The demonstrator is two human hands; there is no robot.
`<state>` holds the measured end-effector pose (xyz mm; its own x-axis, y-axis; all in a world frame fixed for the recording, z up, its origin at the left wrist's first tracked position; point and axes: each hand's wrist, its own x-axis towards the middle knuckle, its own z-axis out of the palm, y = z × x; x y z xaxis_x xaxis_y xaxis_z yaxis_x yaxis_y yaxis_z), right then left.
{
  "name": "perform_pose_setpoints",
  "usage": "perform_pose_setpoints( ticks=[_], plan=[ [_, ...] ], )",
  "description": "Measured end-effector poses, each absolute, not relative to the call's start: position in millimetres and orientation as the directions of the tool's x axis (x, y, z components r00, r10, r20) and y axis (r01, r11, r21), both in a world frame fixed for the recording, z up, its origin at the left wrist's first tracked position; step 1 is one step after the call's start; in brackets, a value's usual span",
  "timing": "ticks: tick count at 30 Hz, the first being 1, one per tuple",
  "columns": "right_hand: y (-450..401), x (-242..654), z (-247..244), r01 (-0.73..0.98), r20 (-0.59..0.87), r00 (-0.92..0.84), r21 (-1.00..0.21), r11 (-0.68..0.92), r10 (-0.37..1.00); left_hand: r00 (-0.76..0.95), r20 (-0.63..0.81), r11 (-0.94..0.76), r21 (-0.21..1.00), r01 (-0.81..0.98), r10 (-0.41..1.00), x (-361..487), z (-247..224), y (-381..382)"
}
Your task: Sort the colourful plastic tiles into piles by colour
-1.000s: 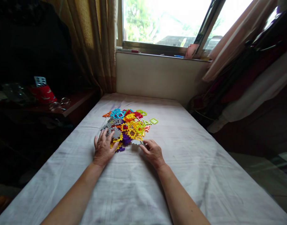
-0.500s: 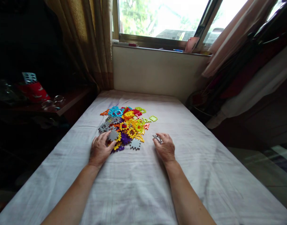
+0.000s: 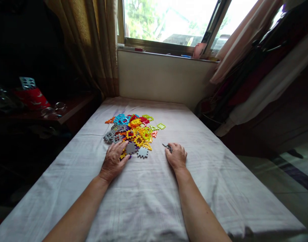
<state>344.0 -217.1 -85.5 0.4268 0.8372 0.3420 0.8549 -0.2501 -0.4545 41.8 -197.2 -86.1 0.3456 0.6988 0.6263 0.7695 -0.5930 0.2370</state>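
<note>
A heap of colourful interlocking plastic pieces [image 3: 132,131] lies on the white cloth. My left hand [image 3: 114,160] rests at its near left edge, fingers and thumb apart. Just off those fingertips lies a flat grey square tile [image 3: 130,148] on top of the heap; whether they touch it is hard to tell. A second pale grey square tile [image 3: 142,153] with notched edges lies to its right. My right hand [image 3: 177,156], apart from the heap on the right, pinches a small grey plastic piece [image 3: 169,147] between thumb and fingers. Its far side is hidden by the hand.
The cloth-covered surface [image 3: 148,201] runs up to a wall under the window. On the left, a dark side table [image 3: 73,104] bears a red patterned container [image 3: 35,98] and eyeglasses [image 3: 54,109]. Clothes [image 3: 259,77] hang on the right.
My left hand has moved right, and the grey square tile has shifted right out from between its fingers. The piece in my right hand has turned slightly. The view has swung a little.
</note>
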Motion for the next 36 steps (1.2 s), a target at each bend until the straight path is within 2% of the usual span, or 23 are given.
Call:
perform_pose_setpoints(
  ticks=[4,10,15,19,25,30,33,36],
  plan=[
    [-213,349,-95,0.874,0.373,0.329,-0.467,-0.131,0.868,0.372,0.59,-0.594,0.239,0.768,0.717,44,-85,-201],
    [-211,350,-95,0.877,0.535,0.331,-0.478,-0.044,0.777,0.374,0.569,-0.589,0.254,0.767,0.732,42,-84,-201],
    [-222,316,-78,0.839,0.585,0.12,-0.492,0.233,0.802,0.428,0.604,-0.652,0.209,0.729,0.672,48,-80,-205],
    [-229,286,-73,0.717,0.541,0.027,-0.596,0.361,0.84,0.493,0.609,-0.702,0.152,0.696,0.621,59,-76,-211],
    [-232,271,-78,0.44,0.354,0.063,-0.849,0.293,0.933,0.556,0.57,-0.734,0.128,0.667,0.604,68,-78,-213],
    [-225,276,-79,0.32,0.316,0.079,-0.906,0.276,0.946,0.561,0.568,-0.739,0.129,0.662,0.602,67,-78,-213],
    [-215,303,-79,0.326,0.306,0.251,-0.92,0.217,0.918,0.551,0.536,-0.715,0.152,0.683,0.64,66,-76,-214],
    [-208,344,-80,0.395,0.279,0.506,-0.916,0.068,0.816,0.551,0.51,-0.7,0.155,0.697,0.661,67,-75,-215]
  ],
)
